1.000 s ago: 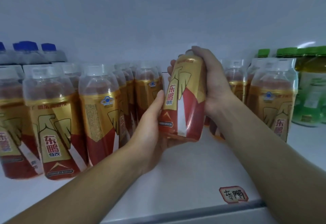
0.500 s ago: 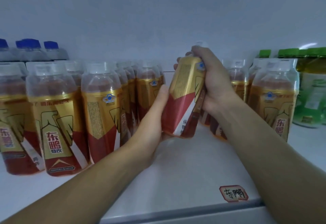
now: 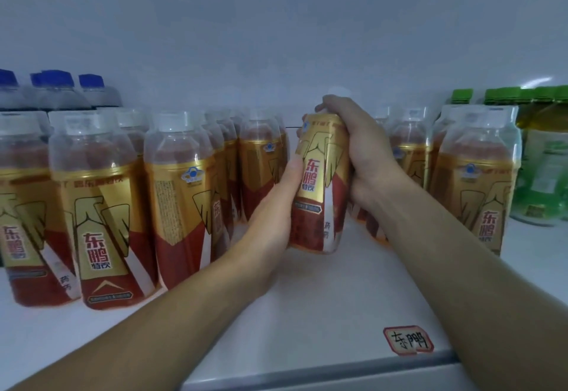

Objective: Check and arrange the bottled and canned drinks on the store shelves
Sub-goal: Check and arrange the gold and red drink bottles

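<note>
Bottle (image 3: 319, 184) sits upright in the shelf (image 3: 307, 313) gap, matching rows at 9 and 3 o'clock, left hand (image 3: 276, 215) gripping its lower side, right hand (image 3: 359, 150) clasping its shoulder, likely to face the label forward.

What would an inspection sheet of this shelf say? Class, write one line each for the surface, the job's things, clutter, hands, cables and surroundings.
Surface: white shelf, with a handwritten label sticker near its front edge.
Job's things: held bottle, upright in the gap between rows; whether its base touches the shelf cannot be told. Gold-and-red bottles stand in rows on both sides of the gap. Blue-capped bottles stand at the back left and green-capped bottles at the far right.
Clutter: nothing seen.
Hands: left hand grips the held bottle's lower side, thumb on the label; right hand grips its top.
Cables: nothing seen.
Surroundings: plain white back wall.
</note>
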{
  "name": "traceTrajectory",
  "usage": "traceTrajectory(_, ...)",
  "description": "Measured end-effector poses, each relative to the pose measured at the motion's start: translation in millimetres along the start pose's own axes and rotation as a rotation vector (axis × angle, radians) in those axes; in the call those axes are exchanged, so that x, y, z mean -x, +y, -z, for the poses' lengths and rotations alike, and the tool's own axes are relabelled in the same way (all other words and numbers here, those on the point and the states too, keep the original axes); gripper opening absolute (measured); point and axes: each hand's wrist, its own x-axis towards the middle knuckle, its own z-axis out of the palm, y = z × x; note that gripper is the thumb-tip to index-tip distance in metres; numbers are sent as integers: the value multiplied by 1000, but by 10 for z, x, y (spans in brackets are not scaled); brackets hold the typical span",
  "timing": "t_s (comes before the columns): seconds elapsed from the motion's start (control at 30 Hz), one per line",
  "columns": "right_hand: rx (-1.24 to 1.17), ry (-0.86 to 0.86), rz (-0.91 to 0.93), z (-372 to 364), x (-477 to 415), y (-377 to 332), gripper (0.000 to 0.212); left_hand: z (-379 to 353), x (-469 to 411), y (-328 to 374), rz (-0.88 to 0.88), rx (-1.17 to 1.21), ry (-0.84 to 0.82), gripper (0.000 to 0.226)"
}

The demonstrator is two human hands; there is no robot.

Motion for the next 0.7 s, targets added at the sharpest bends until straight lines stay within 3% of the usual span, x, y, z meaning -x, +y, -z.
traceTrajectory(0.07, -44, -78, -74, -17, 4, 30, 21, 38, 12, -12, 16, 26, 31, 53)
traceTrajectory(0.2, -144, -134, -125, -11, 56, -20, 24, 56, 52, 53, 139, 177, -88, 69)
traceTrajectory(0.33, -26, -10, -23, -18, 62, -30, 17, 3, 41, 19, 29, -65, -26, 55)
traceTrajectory(0.43, 62, 18, 29, -22, 47, -1, 17, -15, 39, 1, 31, -94, -17, 45)
traceTrajectory(0.57, 43, -170, -84, 20, 38, -9, 27, 51, 29, 42, 130, 202, -42, 63)
traceTrajectory(0.7, 29, -204, -280, 39, 58, -24, 55, 135, 47, 99, 299, 598, -319, 74)
